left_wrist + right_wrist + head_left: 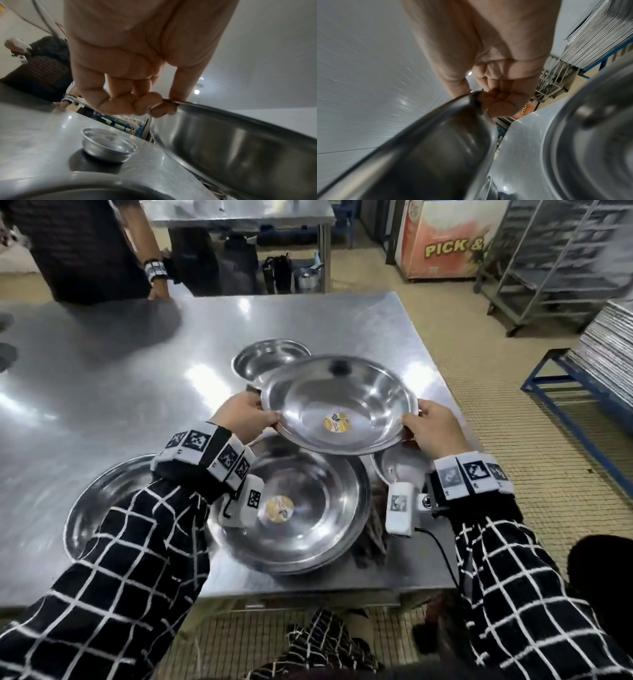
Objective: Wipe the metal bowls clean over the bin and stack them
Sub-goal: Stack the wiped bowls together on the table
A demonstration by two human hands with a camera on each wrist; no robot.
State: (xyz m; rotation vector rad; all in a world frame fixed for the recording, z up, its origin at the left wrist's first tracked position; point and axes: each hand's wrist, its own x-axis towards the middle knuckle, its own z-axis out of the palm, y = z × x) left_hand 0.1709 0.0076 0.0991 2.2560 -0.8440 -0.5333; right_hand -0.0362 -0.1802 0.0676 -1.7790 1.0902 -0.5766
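On the steel desk (pixel 102 378), nearest the person, sits a stack of large metal bowls (pixel 301 529); the top one carries a round yellow sticker (pixel 280 509) in its bottom, its print too small to read. Left of that stack lies another large bowl (pixel 102 508), partly under the checked sleeve. Just right of the stack, a small bowl (pixel 400 467) shows beneath the right wrist.

Above the stack, clear of the desk, a held bowl (pixel 339 405) hangs between both hands. It bears the same kind of yellow sticker (pixel 337 422), also unreadable. The left hand (pixel 245 416) pinches its left rim, thumb on top and fingers curled beneath; the right hand (pixel 431 428) pinches the right rim likewise.

Beyond the held bowl, one more small bowl (pixel 267 359) rests on the desk. At least five bowls can be counted.

Far beyond the desk, an orange cabinet (pixel 445 237) reads "PICK &". Another person's hand (pixel 159 289) rests at the desk's far edge.
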